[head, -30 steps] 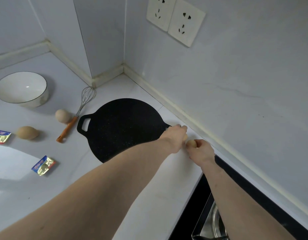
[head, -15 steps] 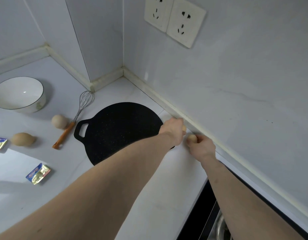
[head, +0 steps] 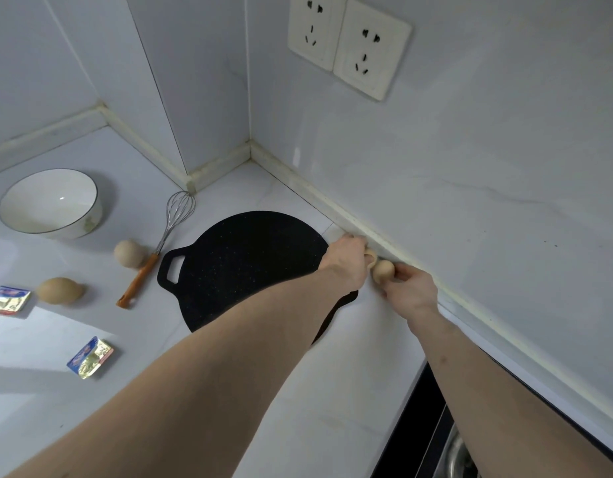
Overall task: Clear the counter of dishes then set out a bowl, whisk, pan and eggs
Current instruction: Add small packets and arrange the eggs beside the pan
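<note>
Both hands met by the wall: the right hand (head: pixel 406 291) gripped an egg (head: pixel 383 269) in its fingers, the left hand (head: pixel 346 262) curled fingers round another egg (head: pixel 371 259) beside the pan (head: pixel 246 263).

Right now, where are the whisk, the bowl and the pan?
whisk (head: pixel 153 252), head view, on its shaft.
bowl (head: pixel 48 201), head view, on its white inside.
pan (head: pixel 250 260), head view, on its flat black surface.
</note>
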A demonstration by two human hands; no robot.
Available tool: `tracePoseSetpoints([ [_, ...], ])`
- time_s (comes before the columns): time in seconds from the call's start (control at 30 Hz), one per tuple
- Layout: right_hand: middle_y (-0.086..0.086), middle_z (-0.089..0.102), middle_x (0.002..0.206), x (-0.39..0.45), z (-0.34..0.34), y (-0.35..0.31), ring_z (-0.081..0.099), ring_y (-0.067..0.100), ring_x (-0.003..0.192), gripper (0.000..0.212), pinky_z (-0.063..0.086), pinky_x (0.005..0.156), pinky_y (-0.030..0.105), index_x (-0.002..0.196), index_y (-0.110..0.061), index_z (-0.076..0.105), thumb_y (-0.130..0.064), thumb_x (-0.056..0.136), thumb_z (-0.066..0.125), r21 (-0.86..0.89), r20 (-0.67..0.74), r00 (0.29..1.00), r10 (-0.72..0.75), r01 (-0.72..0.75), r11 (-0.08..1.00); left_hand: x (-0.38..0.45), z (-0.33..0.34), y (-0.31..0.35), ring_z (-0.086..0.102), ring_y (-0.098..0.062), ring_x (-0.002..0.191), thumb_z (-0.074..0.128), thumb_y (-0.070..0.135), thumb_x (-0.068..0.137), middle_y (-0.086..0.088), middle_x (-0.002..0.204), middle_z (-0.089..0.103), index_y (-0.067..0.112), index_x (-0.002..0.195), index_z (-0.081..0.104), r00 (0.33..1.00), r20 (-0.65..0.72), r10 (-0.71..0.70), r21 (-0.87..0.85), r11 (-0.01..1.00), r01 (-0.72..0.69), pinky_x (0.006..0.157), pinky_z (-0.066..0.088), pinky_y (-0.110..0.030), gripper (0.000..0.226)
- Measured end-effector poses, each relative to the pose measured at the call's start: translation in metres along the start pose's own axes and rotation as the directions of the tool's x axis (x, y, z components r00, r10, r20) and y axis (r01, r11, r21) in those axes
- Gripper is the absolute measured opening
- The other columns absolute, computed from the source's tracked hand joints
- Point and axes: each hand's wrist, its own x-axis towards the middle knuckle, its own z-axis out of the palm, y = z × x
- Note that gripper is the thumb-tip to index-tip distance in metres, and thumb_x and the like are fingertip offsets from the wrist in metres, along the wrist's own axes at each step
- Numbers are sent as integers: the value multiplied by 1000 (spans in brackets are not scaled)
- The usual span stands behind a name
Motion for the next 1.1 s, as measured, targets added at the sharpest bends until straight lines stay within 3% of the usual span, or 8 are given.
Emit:
tracePoseSetpoints([
  [0.23,-7,70,123,-13,-2,-4,66,22,113,32,51,102,37,120,-28,70,-32,88,72,-17,-7,1000,10,-10,1000,-9,-9,-4,57,-30,118,59,6,94,-7,133,52,15,138,55,1000,19,7,-47,999,-6,88,51,-36,45],
  [0.33,1,64,131,-34,-9,-16,59,27,124,41,44,98,32,135,-21,62,-23,94,67,-111,-39,999,-29,24,993,-27,-23,-11,54,-29,124,58,5,95,-3,139,50,18,142,51,999,-2,42,-80,996,-42,99,50,-39,50],
  [0.4,8,66,122,-49,-14,-23,62,32,113,39,45,89,33,133,-15,62,-16,94,64,-138,-92,993,-79,65,988,-47,-36,-19,54,-25,125,54,7,97,0,140,51,19,142,51,995,-51,91,-118,988,-97,105,47,-35,46],
  [0.47,12,65,116,-65,-10,-28,60,31,99,32,44,83,33,126,-10,64,-12,94,61,-149,-155,973,-170,147,978,-78,-56,-40,57,-17,121,53,5,97,2,138,53,20,139,54,988,-99,120,-148,980,-134,104,46,-29,45],
  [0.6,0,53,132,-98,17,-44,57,19,113,37,48,94,34,127,-22,63,-6,94,59,-102,-225,925,-307,292,951,-144,-96,-105,60,-6,97,58,6,95,14,132,53,30,130,58,980,-191,61,-166,982,-94,96,52,-23,42],
  [0.73,-12,54,118,-137,79,-78,60,8,99,36,53,89,33,117,-28,66,-3,92,61,-67,-68,885,-461,457,887,-210,-134,-187,57,-5,80,58,10,92,14,124,53,30,119,60,958,-280,-65,-79,996,44,84,51,-28,34],
  [0.87,-19,52,118,-171,150,-117,59,2,96,37,52,82,23,123,-34,63,-13,93,67,-104,222,806,-548,578,809,-251,-171,-258,58,-11,67,61,13,87,13,123,50,28,116,59,919,-353,-176,-19,983,181,76,54,-39,33],
  [1.1,-2,48,144,-192,272,-185,54,22,126,55,48,105,40,147,-24,49,-25,95,67,-213,470,708,-527,670,711,-263,-214,-325,64,-28,103,61,16,91,4,148,39,25,142,48,907,-323,-270,83,947,311,86,51,-34,53],
])
